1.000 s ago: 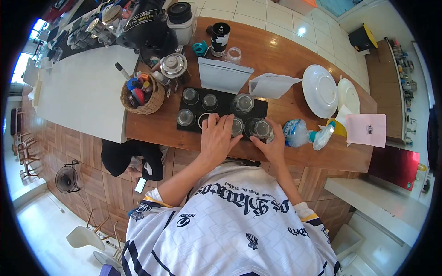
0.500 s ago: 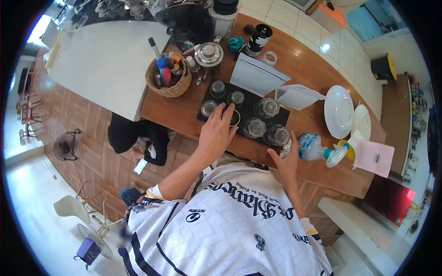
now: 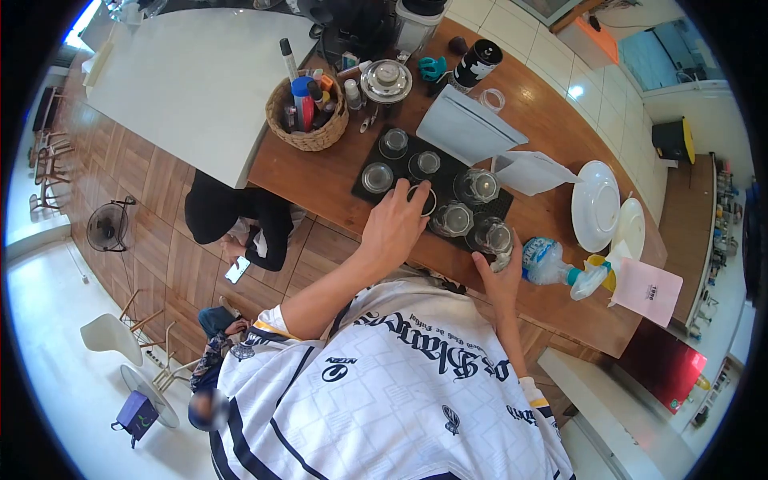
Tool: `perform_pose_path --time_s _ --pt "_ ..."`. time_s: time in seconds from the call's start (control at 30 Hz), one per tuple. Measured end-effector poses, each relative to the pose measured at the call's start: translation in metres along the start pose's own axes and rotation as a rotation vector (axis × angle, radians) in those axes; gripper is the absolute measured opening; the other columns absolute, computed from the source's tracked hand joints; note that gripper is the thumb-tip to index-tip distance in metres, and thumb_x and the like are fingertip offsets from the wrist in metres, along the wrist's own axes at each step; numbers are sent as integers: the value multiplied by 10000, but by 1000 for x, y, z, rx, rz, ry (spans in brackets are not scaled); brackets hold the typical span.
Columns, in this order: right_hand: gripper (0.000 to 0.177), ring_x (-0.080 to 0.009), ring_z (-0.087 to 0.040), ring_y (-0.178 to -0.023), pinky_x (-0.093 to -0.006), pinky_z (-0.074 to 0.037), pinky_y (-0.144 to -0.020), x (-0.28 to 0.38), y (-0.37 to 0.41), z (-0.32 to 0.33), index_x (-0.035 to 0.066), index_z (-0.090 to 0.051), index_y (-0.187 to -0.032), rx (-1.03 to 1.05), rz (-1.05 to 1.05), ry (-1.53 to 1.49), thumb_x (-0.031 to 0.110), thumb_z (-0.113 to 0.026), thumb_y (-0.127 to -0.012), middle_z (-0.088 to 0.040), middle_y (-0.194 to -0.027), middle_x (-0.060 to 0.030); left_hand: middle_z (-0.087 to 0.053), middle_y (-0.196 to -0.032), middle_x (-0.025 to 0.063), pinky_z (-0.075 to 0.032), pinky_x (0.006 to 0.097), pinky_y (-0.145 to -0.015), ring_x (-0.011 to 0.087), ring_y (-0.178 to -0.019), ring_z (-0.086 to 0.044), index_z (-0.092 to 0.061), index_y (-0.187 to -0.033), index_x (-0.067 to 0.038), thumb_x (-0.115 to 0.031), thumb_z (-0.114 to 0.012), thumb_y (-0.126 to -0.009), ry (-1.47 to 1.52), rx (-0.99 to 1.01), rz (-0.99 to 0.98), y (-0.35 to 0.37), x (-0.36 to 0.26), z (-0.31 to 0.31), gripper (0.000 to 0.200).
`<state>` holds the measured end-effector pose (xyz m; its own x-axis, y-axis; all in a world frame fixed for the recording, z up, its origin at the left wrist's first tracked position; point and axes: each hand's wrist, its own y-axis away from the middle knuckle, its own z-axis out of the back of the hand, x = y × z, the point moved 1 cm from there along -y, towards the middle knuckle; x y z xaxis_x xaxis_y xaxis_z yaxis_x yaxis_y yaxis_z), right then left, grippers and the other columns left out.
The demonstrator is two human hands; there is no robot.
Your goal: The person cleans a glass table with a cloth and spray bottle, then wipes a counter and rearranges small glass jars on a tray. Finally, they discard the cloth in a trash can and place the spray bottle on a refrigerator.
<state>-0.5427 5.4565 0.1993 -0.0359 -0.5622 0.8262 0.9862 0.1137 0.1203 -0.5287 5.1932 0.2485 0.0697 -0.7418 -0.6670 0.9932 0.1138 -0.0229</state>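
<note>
My left hand (image 3: pixel 394 226) curls its fingers and thumb around a dark round cup with a pale rim (image 3: pixel 433 200), partly hidden by the fingers. It stands on a black mat (image 3: pixel 370 194) among several upturned clear glasses. My right hand (image 3: pixel 502 280) holds a crumpled pale cloth (image 3: pixel 502 262), with thumb and fingers around the lower side of the nearest right glass (image 3: pixel 490 234). Close by on the mat are another clear glass (image 3: pixel 452 218) and a wider glass (image 3: pixel 477 186). On the left side are a small glass (image 3: pixel 378 178) and two more behind it.
A wicker basket of markers (image 3: pixel 308 138), a lidded glass pot (image 3: pixel 386 82) and a grey pouch (image 3: pixel 468 124) stand behind. Right are a white plate (image 3: pixel 595 206), a spray bottle (image 3: pixel 548 260) and a pink packet (image 3: pixel 648 292). A person with a phone (image 3: pixel 238 270) sits left of the table.
The view has shifted, so the table things appear slightly lower and further right. My right hand has closed in against the nearest right glass with the cloth; my left hand stays at the dark cup.
</note>
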Motion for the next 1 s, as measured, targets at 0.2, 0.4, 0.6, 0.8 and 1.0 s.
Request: perform_pose_path --time_s 0.2,0.4,0.6,0.8,1.0 --pt "852 -295 -478 -1237 -369 -373 -1050 9 1 1 -64 -365 -1400 -14 -46 -47 236 -813 -740 -474 -1347 -213 -519 -1156 181 -512 404 -754 349 -869 -605 -525 -1273 -48 -93 -749 -754 50 -50 -9 8 -6 16 567" --pt "842 -304 -478 -1241 -375 -370 -1055 8 5 4 -64 -372 -1395 -40 -65 -6 230 -811 -739 -475 -1350 -219 -522 -1176 160 -503 352 -811 291 -971 -584 -500 -1291 -54 -38 -776 -705 139 -264 113 6 48 47 648" --pt "831 -326 -483 -1241 -389 -371 -1058 -2 3 5 -54 -389 -1388 -45 -36 57 222 -813 -729 -491 -1336 -227 -525 -1256 154 -480 382 -900 299 -1096 -547 -424 -1391 -71 -129 -816 -686 206 -117 111 8 87 21 809" --pt "798 -332 -502 -1216 -393 -387 -1040 5 2 10 -43 -414 -1367 -5 12 143 196 -813 -719 -508 -1313 -218 -552 -1265 166 -473 385 -915 315 -1098 -542 -452 -1369 -46 -148 -813 -697 174 -101 93 11 87 21 770" --pt "767 -337 -534 -1169 -389 -413 -1007 9 13 13 -29 -448 -1338 39 -30 125 193 -817 -704 -540 -1262 -217 -572 -1251 182 -482 397 -940 330 -1127 -548 -453 -1377 -23 -165 -803 -717 166 -87 81 11 94 21 760"
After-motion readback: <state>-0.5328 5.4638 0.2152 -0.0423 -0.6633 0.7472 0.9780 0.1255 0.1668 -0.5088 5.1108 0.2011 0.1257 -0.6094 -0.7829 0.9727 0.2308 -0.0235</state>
